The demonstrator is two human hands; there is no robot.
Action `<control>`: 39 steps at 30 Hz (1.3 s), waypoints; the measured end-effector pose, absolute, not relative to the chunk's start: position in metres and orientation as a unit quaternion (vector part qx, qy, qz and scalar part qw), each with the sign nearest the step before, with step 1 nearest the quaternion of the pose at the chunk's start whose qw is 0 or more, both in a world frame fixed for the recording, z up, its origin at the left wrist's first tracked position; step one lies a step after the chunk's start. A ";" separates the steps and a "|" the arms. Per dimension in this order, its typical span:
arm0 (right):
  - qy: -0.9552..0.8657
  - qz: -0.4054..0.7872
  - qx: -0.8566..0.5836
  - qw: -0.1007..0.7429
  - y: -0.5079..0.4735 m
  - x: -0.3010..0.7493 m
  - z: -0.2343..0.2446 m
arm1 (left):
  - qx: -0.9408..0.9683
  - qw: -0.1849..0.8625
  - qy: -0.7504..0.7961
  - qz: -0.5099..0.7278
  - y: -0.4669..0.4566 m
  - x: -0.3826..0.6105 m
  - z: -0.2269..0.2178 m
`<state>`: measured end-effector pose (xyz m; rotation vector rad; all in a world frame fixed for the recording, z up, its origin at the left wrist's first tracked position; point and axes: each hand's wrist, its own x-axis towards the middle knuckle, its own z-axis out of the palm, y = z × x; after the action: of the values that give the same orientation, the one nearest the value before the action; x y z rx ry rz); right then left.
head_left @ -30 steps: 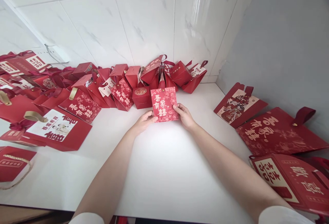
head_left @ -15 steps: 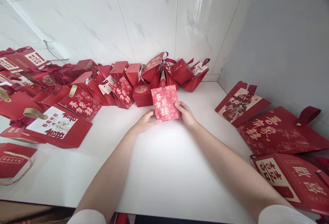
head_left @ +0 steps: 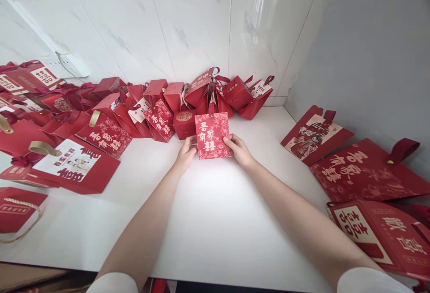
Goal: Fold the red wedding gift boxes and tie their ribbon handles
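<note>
Between my hands stands a small red gift box [head_left: 213, 137] with a pale floral print and cream lettering, its front facing me. A ribbon loop with a gold stud is at its top. My right hand [head_left: 239, 150] grips its right edge, thumb on the front and fingers behind. My left hand [head_left: 187, 155] is curled at the left edge, thumb beside the side and fingertips partly hidden behind the box. Just behind it are a red box with a gold emblem [head_left: 184, 123] and a floral red box [head_left: 160, 122].
Many red gift boxes and bags crowd the left of the white table [head_left: 215, 221]. A bag with a couple's picture [head_left: 80, 167] and a rope-handled box [head_left: 20, 212] are nearer. Large flat red bags [head_left: 366, 170] lie at right. A tiled wall [head_left: 195, 24] stands behind.
The gift box has shifted slightly left and turned more squarely toward me. My left thumb has moved from its lower front to its left side.
</note>
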<state>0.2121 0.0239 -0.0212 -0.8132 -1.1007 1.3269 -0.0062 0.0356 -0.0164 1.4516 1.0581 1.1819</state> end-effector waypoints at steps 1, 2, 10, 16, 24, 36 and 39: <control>-0.474 0.566 -0.346 0.578 0.024 0.212 -0.022 | 0.610 0.466 0.432 0.474 0.036 -0.006 -0.018; -0.477 0.566 -0.345 0.578 0.024 0.212 -0.022 | 0.624 0.459 0.431 0.463 0.037 -0.006 -0.020; -0.478 0.571 -0.334 0.578 0.024 0.213 -0.023 | 0.647 0.415 0.451 0.454 0.046 -0.011 -0.031; -0.476 0.578 -0.329 0.575 0.023 0.212 -0.021 | 0.638 0.397 0.473 0.460 0.045 -0.009 -0.027; -0.501 0.570 -0.350 0.549 0.021 0.210 -0.020 | 0.613 0.394 0.478 0.491 0.034 -0.005 -0.017; -0.510 0.566 -0.358 0.539 0.020 0.210 -0.019 | 0.623 0.382 0.467 0.498 0.035 -0.007 -0.021; -0.511 0.568 -0.352 0.540 0.019 0.211 -0.019 | 0.644 0.354 0.470 0.489 0.037 -0.008 -0.023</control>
<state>0.2106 0.0195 -0.0189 -0.8360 -1.2148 1.3508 -0.0077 0.0369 -0.0226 1.6642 1.2155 1.2648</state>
